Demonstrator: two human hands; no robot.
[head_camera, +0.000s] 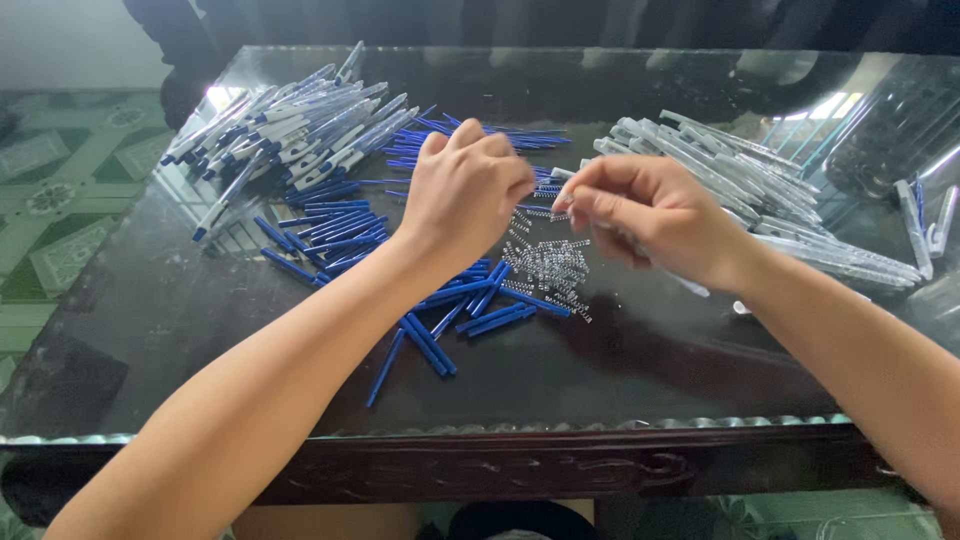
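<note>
My left hand (465, 195) hovers over the middle of the glass-topped table (150, 330). Its fingers are curled shut with the back facing me, so anything inside is hidden. My right hand (640, 215) is close beside it, fingertips pinched together toward the left hand's fingertips. The end of a white pen barrel (692, 287) sticks out under its palm. Right below both hands lies a heap of small metal springs (545, 265). Blue pen tubes (470, 310) are scattered in front of and beneath my left forearm.
A pile of assembled white-and-blue pens (290, 130) lies at the far left, with more blue tubes (335, 225) beside it. White barrels (740, 180) are heaped at the right. A clear container (900, 130) stands far right. The table's carved front edge (500, 465) is near me.
</note>
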